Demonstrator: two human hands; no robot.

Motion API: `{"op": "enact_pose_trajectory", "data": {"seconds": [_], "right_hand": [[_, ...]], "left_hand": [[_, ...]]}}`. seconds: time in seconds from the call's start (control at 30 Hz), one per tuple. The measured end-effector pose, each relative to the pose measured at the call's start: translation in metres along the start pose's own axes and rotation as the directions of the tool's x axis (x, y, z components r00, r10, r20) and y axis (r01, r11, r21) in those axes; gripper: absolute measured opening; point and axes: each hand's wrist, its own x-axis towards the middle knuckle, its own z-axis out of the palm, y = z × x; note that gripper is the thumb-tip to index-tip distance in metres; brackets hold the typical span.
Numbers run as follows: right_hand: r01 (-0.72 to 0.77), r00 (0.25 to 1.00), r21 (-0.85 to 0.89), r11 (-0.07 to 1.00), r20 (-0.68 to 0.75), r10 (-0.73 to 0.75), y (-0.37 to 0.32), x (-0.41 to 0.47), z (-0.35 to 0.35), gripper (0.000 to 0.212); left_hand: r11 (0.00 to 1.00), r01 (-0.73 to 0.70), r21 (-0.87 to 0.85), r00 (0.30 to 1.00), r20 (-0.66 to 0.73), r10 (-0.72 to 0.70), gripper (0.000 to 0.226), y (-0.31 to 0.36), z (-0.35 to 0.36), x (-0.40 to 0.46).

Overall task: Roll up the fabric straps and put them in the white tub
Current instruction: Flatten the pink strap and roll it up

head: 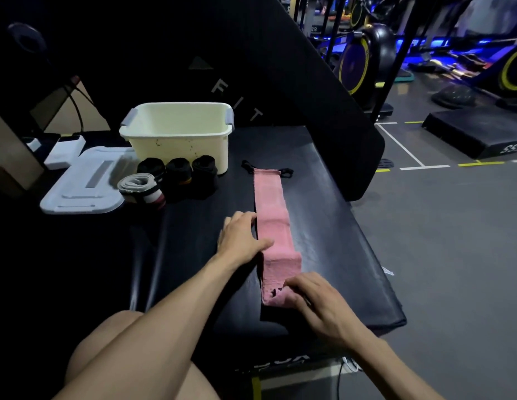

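So there's a pink fabric strap [271, 226] laid out flat and long on the black padded counter [332, 226], running from near to far, with a black loop [286, 172] at its far end. The left hand [241, 239] is lying flat with fingers loosely spread, palm down, touching the strap's left edge about halfway along. The right hand [315, 295] is at the near end, fingertips curled onto the pink fabric and pinching the end, which is bunched up a bit there.

The white tub [178, 134] sits at the far left of the counter and looks empty inside. Just in front of it, three black rolled straps [179, 171] sit in a row, touching the tub or close to it, and a grey-and-white rolled strap [142, 187] is at their left. The tub's lid [84, 183] lies flat further left. Gym bikes [364, 59] are off in the far right background.
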Motion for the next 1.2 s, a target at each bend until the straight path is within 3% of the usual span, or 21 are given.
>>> {"op": "enact_pose_trajectory", "data": {"seconds": [0.37,0.53,0.87,1.07,1.2], "right_hand": [[-0.082,0.996,0.055,0.995,-0.036,0.084,-0.004,0.006,0.005,0.026],[-0.098,0.994,0.065,0.993,-0.043,0.101,-0.005,0.007,0.006,0.030],[-0.147,0.987,0.093,0.985,-0.056,0.152,-0.007,0.010,0.010,0.028],[-0.163,0.983,0.100,0.982,-0.072,0.171,-0.007,0.011,0.013,0.027],[-0.170,0.981,0.100,0.980,-0.073,0.177,-0.007,0.011,0.013,0.028]], "left_hand": [[0.998,-0.055,-0.030,0.962,-0.268,0.044,0.041,0.009,0.016,0.002],[0.999,0.002,-0.048,0.987,-0.159,-0.009,0.023,0.007,0.004,0.018],[0.999,0.005,0.035,0.990,-0.138,0.000,0.025,0.010,-0.004,0.046],[0.996,-0.066,-0.052,0.997,-0.053,0.063,0.017,0.006,0.002,0.058],[0.991,-0.028,-0.133,0.998,0.044,0.034,0.042,0.010,-0.002,0.071]]}}
